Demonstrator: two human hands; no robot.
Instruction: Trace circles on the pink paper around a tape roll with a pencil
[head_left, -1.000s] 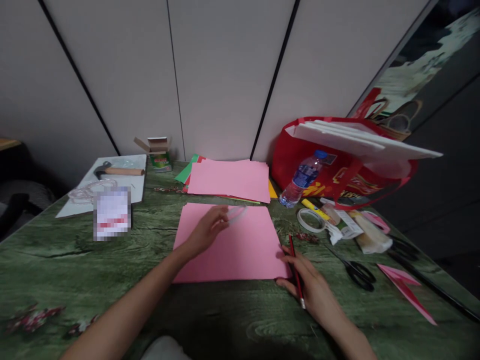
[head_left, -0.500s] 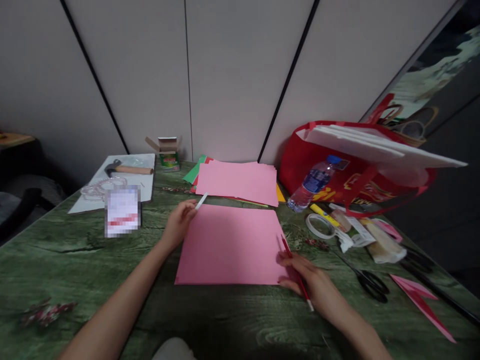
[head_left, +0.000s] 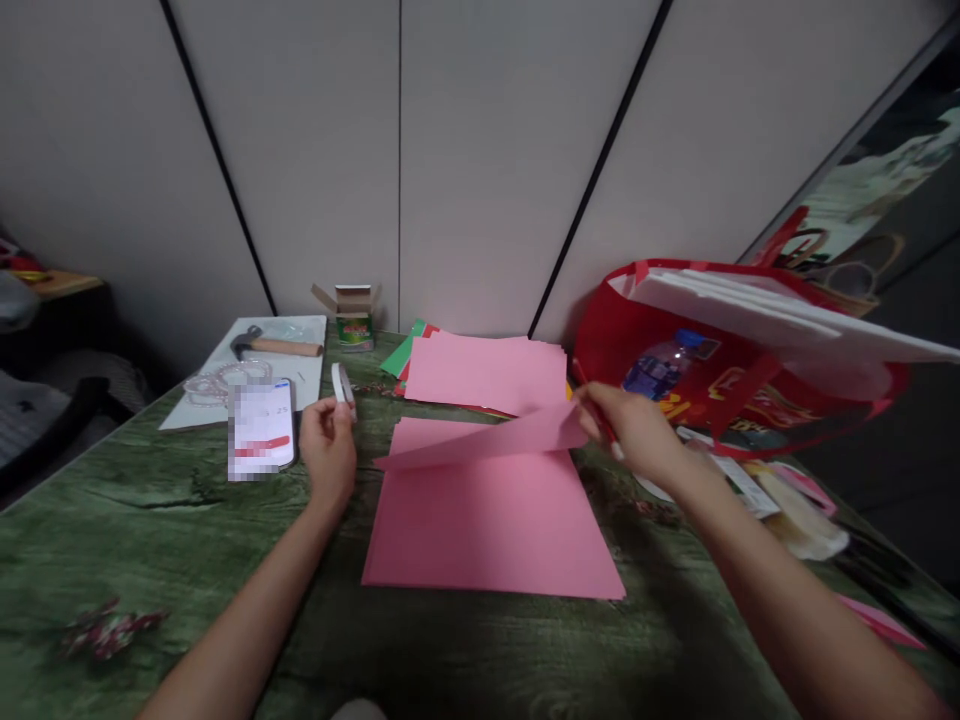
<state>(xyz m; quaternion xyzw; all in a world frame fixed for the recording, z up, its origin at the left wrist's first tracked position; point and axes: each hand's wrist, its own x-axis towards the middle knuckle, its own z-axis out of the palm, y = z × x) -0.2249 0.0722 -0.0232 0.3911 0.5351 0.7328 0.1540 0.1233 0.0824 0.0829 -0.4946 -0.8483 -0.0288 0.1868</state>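
My left hand [head_left: 328, 448] is closed on a narrow white roll of tape [head_left: 346, 386], held on edge between thumb and fingers, left of the paper. My right hand [head_left: 630, 430] pinches the right end of a lifted pink paper sheet [head_left: 491, 443]. The same hand also holds a red pencil [head_left: 602, 422] against its fingers. The sheet slants above a pink paper stack [head_left: 491, 530] lying flat on the green wood-patterned table [head_left: 450, 665]. A second pink paper pile [head_left: 487, 368], with green, red and yellow sheets under it, lies behind.
On the left are a phone [head_left: 261, 425], a white board [head_left: 176, 415] bearing a hammer [head_left: 285, 347] and beads, and a small opened box [head_left: 354, 325]. A red bag [head_left: 615, 320] with white boards and a water bottle [head_left: 660, 365] stand right. My right arm partly hides supplies there.
My right hand moved from the stack's lower right up to its far right, lifting a sheet with it. My left hand moved left with the tape roll. The view shifted slightly.
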